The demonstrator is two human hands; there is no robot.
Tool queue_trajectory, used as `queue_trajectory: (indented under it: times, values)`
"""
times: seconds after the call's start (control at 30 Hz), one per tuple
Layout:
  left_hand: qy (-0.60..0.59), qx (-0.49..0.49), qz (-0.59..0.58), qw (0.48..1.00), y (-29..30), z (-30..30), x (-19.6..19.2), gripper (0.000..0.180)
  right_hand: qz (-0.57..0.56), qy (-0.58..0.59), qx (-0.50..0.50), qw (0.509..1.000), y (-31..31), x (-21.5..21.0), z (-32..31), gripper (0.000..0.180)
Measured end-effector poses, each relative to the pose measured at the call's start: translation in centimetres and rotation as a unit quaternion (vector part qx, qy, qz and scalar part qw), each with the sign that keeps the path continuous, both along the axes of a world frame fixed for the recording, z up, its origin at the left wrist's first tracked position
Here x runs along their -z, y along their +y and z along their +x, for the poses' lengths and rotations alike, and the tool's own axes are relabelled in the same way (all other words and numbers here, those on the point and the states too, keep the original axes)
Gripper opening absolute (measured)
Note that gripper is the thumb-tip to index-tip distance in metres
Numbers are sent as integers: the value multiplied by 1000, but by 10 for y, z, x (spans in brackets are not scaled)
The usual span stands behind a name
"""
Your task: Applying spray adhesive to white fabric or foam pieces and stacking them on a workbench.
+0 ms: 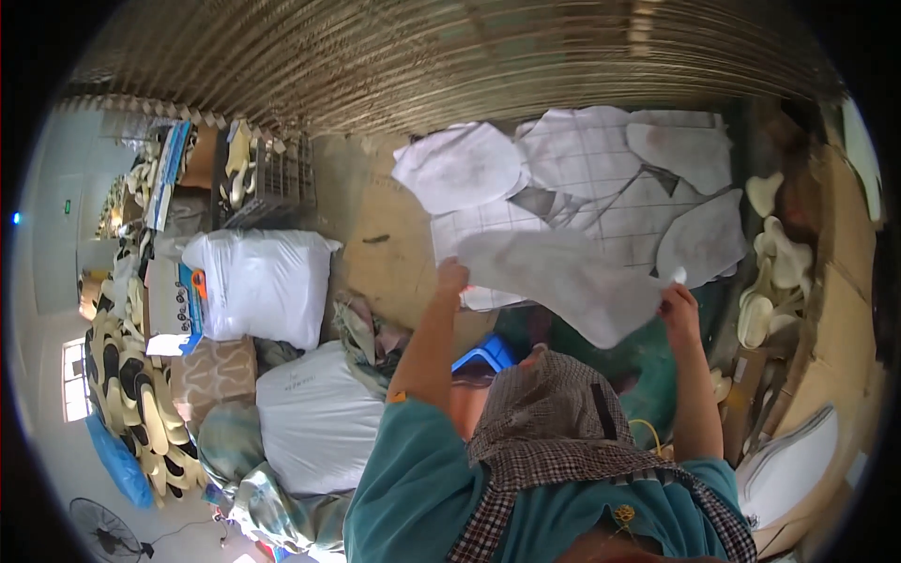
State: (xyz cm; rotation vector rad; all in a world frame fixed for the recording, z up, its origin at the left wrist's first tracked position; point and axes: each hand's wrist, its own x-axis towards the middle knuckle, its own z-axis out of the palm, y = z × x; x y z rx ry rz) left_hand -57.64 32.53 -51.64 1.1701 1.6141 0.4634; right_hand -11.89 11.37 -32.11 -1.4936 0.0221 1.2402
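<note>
A large, curved grey-white sheet is stretched between my hands, a little blurred. My left hand is closed on its left edge. My right hand pinches the opposite end, where a small white tip sticks up. Beyond and partly under the sheet lie several similar cut white pieces, overlapping one another. Some carry a grid of lines, such as the flat piece at the back; others look smudged. What the sheet is made of, I cannot tell.
A tan board lies left of the pieces. White stuffed sacks and a patterned carton stand further left. Cream-coloured moulded shapes fill a cardboard box on the right. A blue plastic stool is near my left forearm.
</note>
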Motion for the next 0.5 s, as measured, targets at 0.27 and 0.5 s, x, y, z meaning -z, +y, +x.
queue_trajectory:
  times: [0.27, 0.5]
  values:
    - [-22, -204, -99, 974, 36, -79, 6, 44, -150, -55, -154, 975, 64, 124, -117, 7]
    - [346, 100, -24, 933, -15, -149, 51, 21, -205, 6, -236, 950, 17, 159, -123, 11]
